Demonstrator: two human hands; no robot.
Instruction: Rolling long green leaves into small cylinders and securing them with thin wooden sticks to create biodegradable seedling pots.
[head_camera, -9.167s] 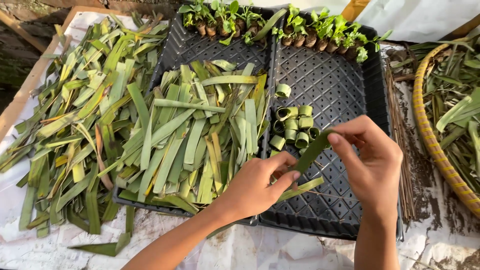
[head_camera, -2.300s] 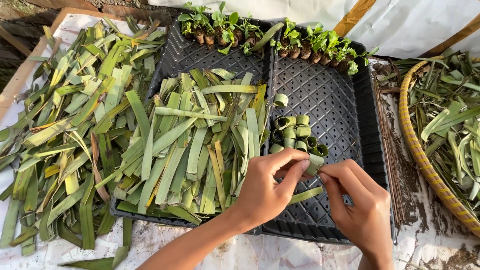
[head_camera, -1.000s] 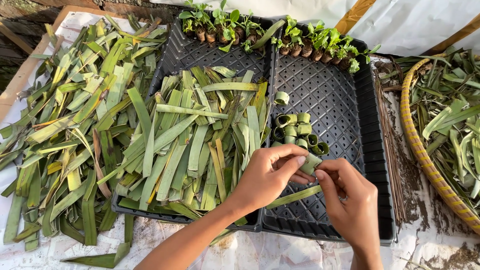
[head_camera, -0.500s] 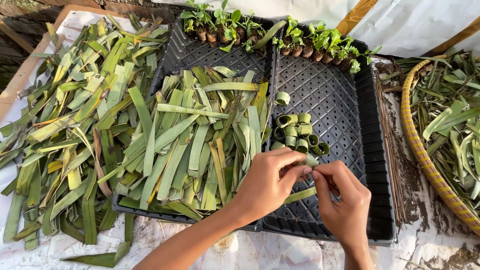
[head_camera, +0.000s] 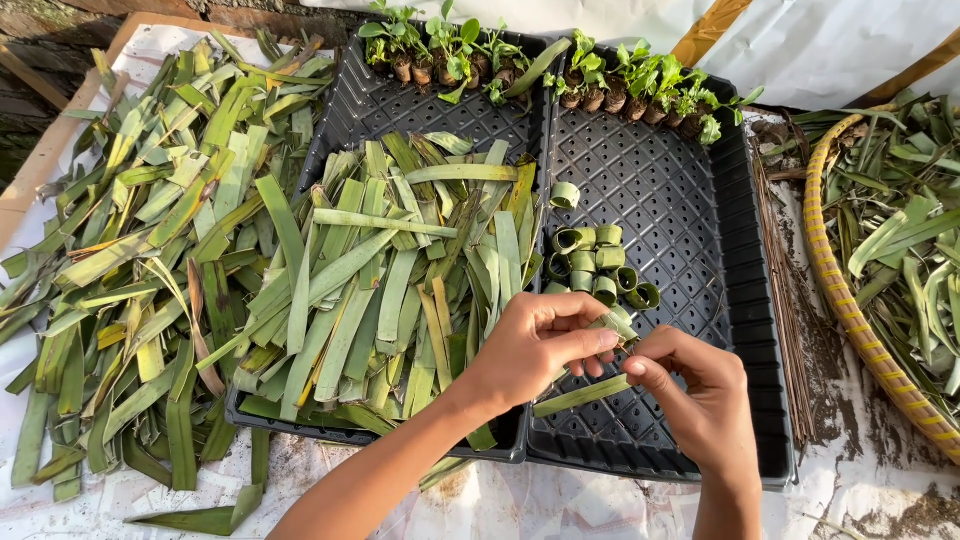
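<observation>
Outdoor table with black seedling trays (head_camera: 745, 300), cut leaf strips (head_camera: 380, 270) at 9 o'clock, left hand (head_camera: 535, 345) and right hand (head_camera: 700, 400) fingertips pinching a leaf strip (head_camera: 580, 395) between them, rolled leaf rings (head_camera: 600, 265) at 12 o'clock

Two bare forearms are showing from the near edge of the worktop, and no sleeve is reaching into view on either. The left hand (head_camera: 535, 345) is wearing no glove, ring or wristband; its wrist is showing plain and uncovered. The right hand (head_camera: 700, 395) is likewise going ungloved, with no watch or bracelet showing at the wrist. The fingernails that can be seen are looking short and unpainted. Nothing is covering either arm as far up as the frame is showing them; the elbows and upper arms are falling outside the picture.
</observation>
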